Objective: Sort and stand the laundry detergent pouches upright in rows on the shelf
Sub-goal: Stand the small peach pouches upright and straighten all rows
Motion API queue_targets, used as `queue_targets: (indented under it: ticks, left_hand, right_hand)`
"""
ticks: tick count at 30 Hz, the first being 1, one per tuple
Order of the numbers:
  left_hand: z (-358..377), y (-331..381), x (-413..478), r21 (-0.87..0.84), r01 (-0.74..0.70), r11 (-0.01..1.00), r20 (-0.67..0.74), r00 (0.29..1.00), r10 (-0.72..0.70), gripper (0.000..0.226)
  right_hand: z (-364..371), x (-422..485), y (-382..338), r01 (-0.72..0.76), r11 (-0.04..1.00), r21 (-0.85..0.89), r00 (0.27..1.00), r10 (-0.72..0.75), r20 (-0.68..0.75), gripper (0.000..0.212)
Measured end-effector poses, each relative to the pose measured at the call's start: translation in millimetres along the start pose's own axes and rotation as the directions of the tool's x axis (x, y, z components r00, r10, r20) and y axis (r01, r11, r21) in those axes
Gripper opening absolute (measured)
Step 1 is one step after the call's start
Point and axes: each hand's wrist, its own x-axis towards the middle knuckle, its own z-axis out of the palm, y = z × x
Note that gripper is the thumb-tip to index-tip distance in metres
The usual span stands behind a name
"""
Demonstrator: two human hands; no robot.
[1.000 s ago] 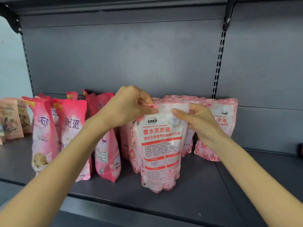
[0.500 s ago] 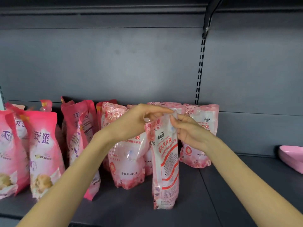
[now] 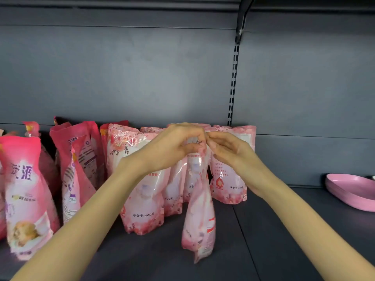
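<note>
Both arms extended, left hand [image 3: 174,147] and right hand [image 3: 227,151] fingers pinched together.

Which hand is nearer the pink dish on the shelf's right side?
Right. The right hand pinches the held pouch top, on the side toward the pink dish; the left hand is farther left.

Single head-worn wide-angle view, close in, faced forward and slightly down at the shelf [image 3: 263,240] and its grey back panel [image 3: 142,78].
</note>
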Motion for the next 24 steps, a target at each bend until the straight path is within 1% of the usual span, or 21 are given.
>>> queue_targets:
  ticks: [3, 5, 6, 7, 9, 11, 12, 14, 16, 18, 19, 22, 24]
  left_hand:
    - [7.8, 7.8, 5.4, 0.023, 0.022, 1.000, -0.024, 0.999, -0.022, 0.015]
    - [11.7, 13.1, 10.7, 0.075, 0.051, 0.996, -0.053, 0.997, -0.047, 0.011]
    - [13.7, 15.0, 13.7, 0.124, 0.062, 0.990, -0.073, 0.996, -0.053, 0.012]
    - [15.4, 15.1, 16.7, 0.153, 0.079, 0.985, -0.091, 0.994, -0.065, 0.014]
    - [18.3, 15.7, 21.9, 0.155, 0.116, 0.981, -0.111, 0.989, -0.100, 0.015]
    - [21.4, 15.2, 26.6, 0.148, 0.150, 0.977, -0.124, 0.983, -0.132, 0.015]
    - [23.2, 15.7, 28.7, 0.159, 0.164, 0.974, -0.132, 0.981, -0.144, 0.016]
    - [27.0, 15.5, 32.7, 0.182, 0.186, 0.966, -0.144, 0.976, -0.161, 0.018]
    - [29.2, 15.6, 35.3, 0.198, 0.199, 0.960, -0.155, 0.973, -0.170, 0.017]
    - [29.7, 14.6, 36.4, 0.195, 0.201, 0.960, -0.163, 0.972, -0.171, 0.016]
    - [28.9, 14.3, 36.5, 0.191, 0.203, 0.960, -0.159, 0.972, -0.174, 0.016]
    - [23.4, 13.4, 35.9, 0.181, 0.195, 0.964, -0.123, 0.977, -0.175, 0.016]
    - [19.8, 13.3, 34.8, 0.164, 0.185, 0.969, -0.090, 0.981, -0.172, 0.014]
  right_hand:
    - [-10.2, -3.6, -0.1, -0.038, 0.998, 0.045, 0.999, 0.038, -0.014, 0.029]
    - [-18.8, -6.2, -0.2, -0.057, 0.992, 0.112, 0.998, 0.059, -0.011, 0.035]
    - [-24.2, -7.2, -1.7, -0.077, 0.987, 0.141, 0.997, 0.080, -0.019, 0.040]
    - [-30.9, -7.6, -3.3, -0.114, 0.982, 0.150, 0.992, 0.121, -0.039, 0.049]
    - [-47.9, -5.3, -4.9, -0.199, 0.969, 0.148, 0.977, 0.207, -0.041, 0.070]
    - [-64.0, -3.9, -7.0, -0.270, 0.955, 0.121, 0.963, 0.268, 0.034, 0.084]
    - [-70.3, -4.5, -9.0, -0.281, 0.956, 0.081, 0.958, 0.275, 0.077, 0.084]
    - [-78.6, -5.8, -15.7, -0.240, 0.968, -0.071, 0.957, 0.249, 0.152, 0.071]
    - [-80.9, -4.8, -26.1, -0.168, 0.960, -0.225, 0.956, 0.215, 0.200, 0.045]
    - [-82.4, 2.1, -36.0, -0.110, 0.930, -0.351, 0.961, 0.189, 0.201, 0.019]
    - [-83.6, 6.9, -40.5, -0.086, 0.906, -0.414, 0.962, 0.184, 0.203, 0.013]
    - [-79.7, 19.0, -52.7, -0.037, 0.810, -0.585, 0.934, 0.237, 0.269, 0.009]
    - [-67.7, 24.9, -57.5, 0.047, 0.700, -0.712, 0.907, 0.268, 0.323, 0.006]
